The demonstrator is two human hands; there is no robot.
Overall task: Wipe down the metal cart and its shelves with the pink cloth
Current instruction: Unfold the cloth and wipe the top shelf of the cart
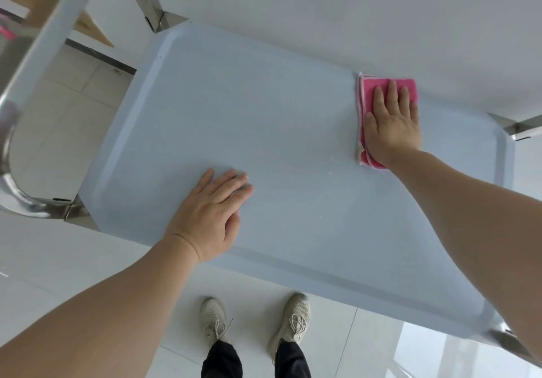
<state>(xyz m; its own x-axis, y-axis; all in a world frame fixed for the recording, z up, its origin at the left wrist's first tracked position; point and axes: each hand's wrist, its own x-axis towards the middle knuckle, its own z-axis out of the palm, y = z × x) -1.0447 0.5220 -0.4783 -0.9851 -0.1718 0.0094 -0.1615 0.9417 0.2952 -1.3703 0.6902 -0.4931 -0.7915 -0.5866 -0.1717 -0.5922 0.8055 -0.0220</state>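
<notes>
The metal cart's top shelf fills the middle of the head view, pale blue-grey with a raised rim. A folded pink cloth lies flat on it near the far right edge, close to the wall. My right hand presses flat on the cloth with straight fingers. On the bare shelf near its front left, my left hand rests flat with the fingers spread. A few small water drops show on the shelf between the hands.
The cart's curved steel handle rises at the left end. Steel corner posts show at the right. A white wall runs right behind the cart. My two feet in beige shoes stand on white floor tiles at the cart's front edge.
</notes>
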